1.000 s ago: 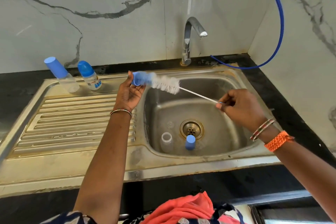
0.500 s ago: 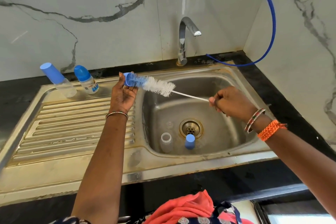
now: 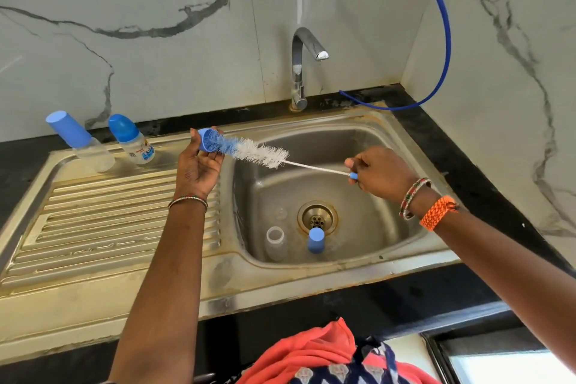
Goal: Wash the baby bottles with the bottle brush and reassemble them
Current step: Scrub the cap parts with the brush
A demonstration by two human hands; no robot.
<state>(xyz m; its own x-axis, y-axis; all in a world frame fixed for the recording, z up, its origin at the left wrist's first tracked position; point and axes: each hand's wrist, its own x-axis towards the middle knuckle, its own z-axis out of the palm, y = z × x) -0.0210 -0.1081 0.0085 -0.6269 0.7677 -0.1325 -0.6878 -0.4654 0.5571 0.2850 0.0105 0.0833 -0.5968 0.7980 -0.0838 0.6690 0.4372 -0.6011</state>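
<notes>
Head cam view, looking down at a steel sink unit w/ drainboard [image 3: 93,227] on the left and basin [image 3: 374,227] on the right.

Nearest: person's orange and patterned clothing [image 3: 327,355] at bottom edge, both forearms reaching fwd.

In the basin, just in front of the drain [image 3: 317,217]: an open clear bottle body [image 3: 275,242] standing upright, a blue cap [image 3: 316,239] just beside it on the right.

Above the basin's left rim, left hand [image 3: 199,168] is holding a small blue cap [image 3: 206,140] at its fingertips, palm up, fingers curled round it. Bottle brush [image 3: 258,153] is reaching across the basin, bristle tip pushed inside that cap. Right hand [image 3: 381,174] is pinching the brush's blue handle end, fingers closed tight on it; bracelets on both wrists.

Farther back on the drainboard's rear edge: two assembled baby bottles w/ blue caps, left one [image 3: 81,143] leaning, right one [image 3: 132,140] printed.

Behind: chrome tap [image 3: 300,68], blue hose [image 3: 442,40], marble-look wall [image 3: 156,25].
</notes>
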